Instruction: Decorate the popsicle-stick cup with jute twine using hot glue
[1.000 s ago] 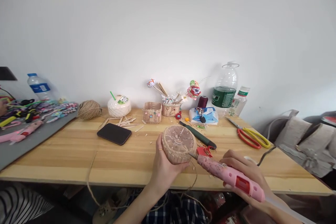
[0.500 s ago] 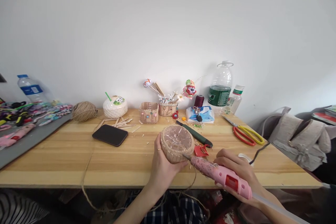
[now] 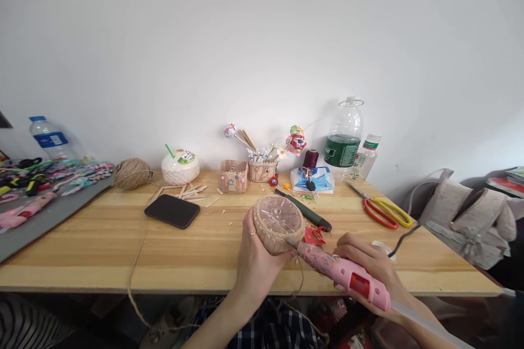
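My left hand (image 3: 260, 267) is wrapped round a small round container (image 3: 279, 218), clear inside, its side covered in wooden strips with twine along the rim. The container is tilted, its round face toward me. In my right hand (image 3: 368, 264) is a pink hot glue gun (image 3: 344, 272), a clear glue stick (image 3: 421, 323) coming out of its back. Its dark nozzle lies at the near rim of the container; whether it touches I cannot tell. A strand of twine (image 3: 302, 278) hangs below the container.
Behind stand two decorated boxes (image 3: 232, 177), a twine ball (image 3: 133, 173) and a large bottle (image 3: 344, 142). A phone (image 3: 172, 210) lies left, near loose wooden sticks (image 3: 192, 191). A green utility knife (image 3: 309, 211) and scissors (image 3: 385, 211) lie right.
The container has shifted slightly to the right and turned a little in my left hand. The glue gun stays nearly in place, its nozzle still at the rim.
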Demonstrator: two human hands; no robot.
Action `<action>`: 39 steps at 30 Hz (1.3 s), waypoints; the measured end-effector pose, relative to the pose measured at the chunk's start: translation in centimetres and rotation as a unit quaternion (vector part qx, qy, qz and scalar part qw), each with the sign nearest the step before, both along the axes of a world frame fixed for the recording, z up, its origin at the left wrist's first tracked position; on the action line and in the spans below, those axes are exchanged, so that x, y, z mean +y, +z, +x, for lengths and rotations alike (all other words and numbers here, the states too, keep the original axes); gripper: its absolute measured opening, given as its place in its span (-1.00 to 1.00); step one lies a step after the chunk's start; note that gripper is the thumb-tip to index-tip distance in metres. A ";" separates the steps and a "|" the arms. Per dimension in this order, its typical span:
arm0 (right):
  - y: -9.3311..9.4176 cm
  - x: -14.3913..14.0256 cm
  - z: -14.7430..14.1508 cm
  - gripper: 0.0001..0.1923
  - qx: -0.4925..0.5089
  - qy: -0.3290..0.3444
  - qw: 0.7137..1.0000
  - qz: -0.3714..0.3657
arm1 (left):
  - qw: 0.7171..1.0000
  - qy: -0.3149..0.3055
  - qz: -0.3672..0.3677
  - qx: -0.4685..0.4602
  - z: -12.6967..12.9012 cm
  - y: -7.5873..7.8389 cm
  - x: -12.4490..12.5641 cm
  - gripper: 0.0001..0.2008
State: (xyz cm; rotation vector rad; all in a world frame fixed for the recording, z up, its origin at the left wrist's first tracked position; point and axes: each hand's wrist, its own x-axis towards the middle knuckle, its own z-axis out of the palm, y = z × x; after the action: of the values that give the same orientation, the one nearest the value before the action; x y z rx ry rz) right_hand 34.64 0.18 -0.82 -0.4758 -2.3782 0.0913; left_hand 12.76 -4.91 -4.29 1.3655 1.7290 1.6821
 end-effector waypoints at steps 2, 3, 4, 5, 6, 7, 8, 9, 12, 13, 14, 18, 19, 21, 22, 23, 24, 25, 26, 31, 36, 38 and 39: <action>0.0 0.0 0.0 -0.73 0.004 -0.005 1.000 0.004 | 1.000 0.008 0.006 0.003 0.1 0.0 0.0 0.04; 0.0 0.0 0.0 -0.73 0.006 -0.006 1.000 0.005 | 1.000 0.012 0.009 0.005 0.2 0.0 0.0 0.04; 0.0 -0.1 0.0 -0.73 0.006 -0.006 1.000 0.005 | 1.000 0.016 0.011 0.009 0.2 0.0 0.0 0.03; 0.1 -0.1 0.0 -0.74 0.005 -0.007 1.000 0.004 | 1.000 0.019 0.011 0.012 0.3 0.0 0.1 0.03; 0.1 -0.1 0.0 -0.75 0.004 -0.007 1.000 0.004 | 1.000 0.021 0.012 0.015 0.3 0.0 0.1 0.02; 0.1 -0.1 0.0 -0.76 0.003 -0.009 1.000 0.003 | 1.000 0.022 0.011 0.016 0.3 0.0 0.0 0.02; 0.1 -0.1 0.0 -0.77 0.002 -0.009 1.000 0.005 | 1.000 0.021 0.009 0.017 0.3 0.0 0.0 0.02; 0.0 -0.1 0.0 -0.78 0.002 -0.009 1.000 0.006 | 1.000 0.019 0.007 0.018 0.3 0.0 0.0 0.02; -0.2 -0.1 0.1 -0.77 0.003 -0.013 1.000 0.011 | 1.000 0.017 -0.001 0.011 0.2 0.0 -0.1 0.03; -0.2 0.0 0.1 -0.76 0.004 -0.016 1.000 0.013 | 1.000 0.017 -0.002 0.007 0.2 0.0 -0.1 0.03; -0.3 0.1 0.1 -0.75 0.004 -0.018 1.000 0.015 | 1.000 0.018 -0.005 0.003 0.2 0.1 -0.1 0.03; -0.6 0.3 0.4 -0.72 0.008 -0.021 0.999 0.024 | 1.000 0.014 -0.017 -0.005 0.1 0.1 0.0 0.04; -0.6 0.4 0.4 -0.72 0.010 -0.021 0.999 0.026 | 1.000 0.012 -0.019 -0.007 0.0 0.0 0.0 0.04; -0.6 0.4 0.5 -0.70 0.016 -0.018 0.999 0.032 | 1.000 0.008 -0.024 -0.010 0.0 0.0 0.0 0.05; -0.6 0.4 0.5 -0.70 0.017 -0.017 0.999 0.035 | 1.000 0.006 -0.028 -0.013 -0.1 0.0 0.0 0.05; -0.5 0.3 0.5 -0.70 0.018 -0.017 0.999 0.040 | 0.999 0.004 -0.031 -0.016 -0.1 0.0 -0.1 0.05; -0.3 0.3 0.5 -0.70 0.016 -0.017 0.999 0.044 | 0.999 0.003 -0.035 -0.018 -0.1 0.0 -0.2 0.05; -0.2 0.2 0.4 -0.70 0.017 -0.017 0.999 0.049 | 0.999 0.001 -0.039 -0.021 -0.1 0.1 -0.2 0.05; 0.0 0.1 0.4 -0.71 0.017 -0.018 0.998 0.052 | 0.999 -0.002 -0.042 -0.025 -0.1 0.1 -0.3 0.05; 0.9 -0.4 0.1 -0.75 0.012 -0.029 0.998 0.052 | 0.997 -0.023 -0.052 -0.059 -0.2 0.4 -0.4 0.01; 1.0 -0.2 0.3 -0.74 0.008 -0.027 0.998 0.059 | 0.994 -0.045 -0.050 -0.090 -0.5 0.1 -0.4 -0.01; 0.7 0.0 0.6 -0.74 0.006 -0.031 0.998 0.054 | 0.992 -0.059 -0.044 -0.104 -0.5 0.0 -0.4 -0.01; 0.5 0.1 0.7 -0.74 0.005 -0.034 0.998 0.052 | 0.991 -0.064 -0.042 -0.111 -0.6 -0.1 -0.4 -0.01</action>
State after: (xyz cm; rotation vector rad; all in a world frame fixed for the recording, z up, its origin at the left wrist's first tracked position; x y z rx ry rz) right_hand 35.38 0.24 -0.30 -0.5038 -2.3417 -0.0604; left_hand 12.16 -5.30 -4.37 1.1768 1.5371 1.6050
